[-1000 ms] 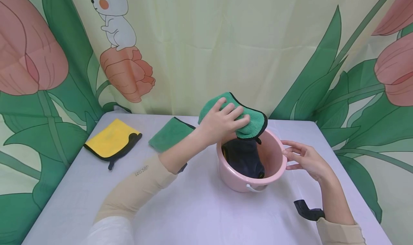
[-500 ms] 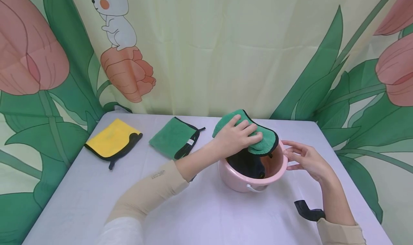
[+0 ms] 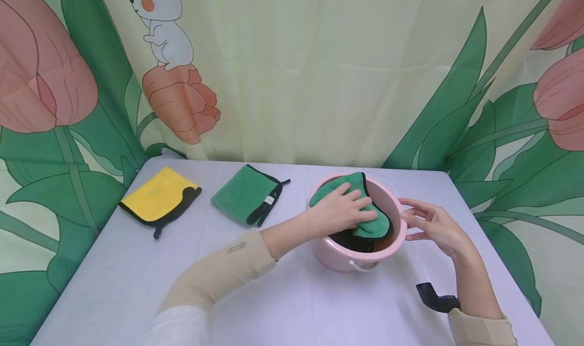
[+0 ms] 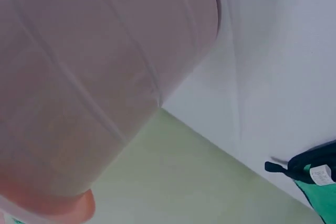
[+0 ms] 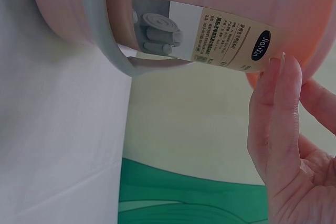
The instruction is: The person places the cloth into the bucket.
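In the head view my left hand grips a folded green towel with black edging, lowered into the mouth of a pink bucket. Beneath that towel a dark cloth lies in the bucket, mostly covered. My right hand holds the bucket's right rim; in the right wrist view, fingers touch the outer wall near a paper label. The left wrist view shows the bucket's side but not the left hand.
A second green towel lies folded left of the bucket, and a yellow towel lies farther left. The bucket's pale handle hangs at its front. A black wrist mount sits by the right forearm. A printed curtain stands behind the table.
My left hand has moved right and down, bringing the green towel from above the bucket into its mouth. The second green towel is now uncovered. My right hand has stayed on the rim.
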A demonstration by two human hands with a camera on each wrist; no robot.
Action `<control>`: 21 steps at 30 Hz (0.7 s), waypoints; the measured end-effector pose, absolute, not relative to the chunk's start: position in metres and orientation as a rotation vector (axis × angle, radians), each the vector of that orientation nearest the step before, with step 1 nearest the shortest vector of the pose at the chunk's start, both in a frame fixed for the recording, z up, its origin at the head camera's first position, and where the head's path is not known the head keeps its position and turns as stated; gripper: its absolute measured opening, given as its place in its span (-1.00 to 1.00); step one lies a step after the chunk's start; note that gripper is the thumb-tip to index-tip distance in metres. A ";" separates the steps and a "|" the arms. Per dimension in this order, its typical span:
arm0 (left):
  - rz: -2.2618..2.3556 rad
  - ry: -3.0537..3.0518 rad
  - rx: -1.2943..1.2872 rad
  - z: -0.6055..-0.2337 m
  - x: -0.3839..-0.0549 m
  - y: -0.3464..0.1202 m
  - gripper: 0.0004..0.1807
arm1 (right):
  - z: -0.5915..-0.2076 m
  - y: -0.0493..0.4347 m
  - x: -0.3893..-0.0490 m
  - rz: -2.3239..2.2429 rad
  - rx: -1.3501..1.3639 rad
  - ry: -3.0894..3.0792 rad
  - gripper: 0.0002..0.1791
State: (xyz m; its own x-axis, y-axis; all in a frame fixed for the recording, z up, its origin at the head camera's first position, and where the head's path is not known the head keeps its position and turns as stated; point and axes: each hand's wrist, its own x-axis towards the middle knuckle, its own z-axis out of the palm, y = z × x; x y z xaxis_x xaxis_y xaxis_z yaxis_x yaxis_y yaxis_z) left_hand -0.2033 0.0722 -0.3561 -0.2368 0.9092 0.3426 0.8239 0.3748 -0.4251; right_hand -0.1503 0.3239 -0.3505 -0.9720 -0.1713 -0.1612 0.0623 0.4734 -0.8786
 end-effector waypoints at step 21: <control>0.924 -2.461 -1.665 -0.360 -0.200 0.092 -0.47 | -0.349 0.324 -0.150 -1.498 -0.085 2.502 -0.34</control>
State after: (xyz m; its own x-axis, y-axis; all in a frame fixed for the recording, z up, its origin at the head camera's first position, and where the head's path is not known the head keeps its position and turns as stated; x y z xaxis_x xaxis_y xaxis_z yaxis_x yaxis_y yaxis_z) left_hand -0.1999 0.0922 -0.3595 -0.4270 0.8552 -0.2939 0.8373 0.2512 -0.4856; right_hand -0.1503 0.3237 -0.3491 -0.9732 -0.1635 -0.1616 0.0652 0.4778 -0.8760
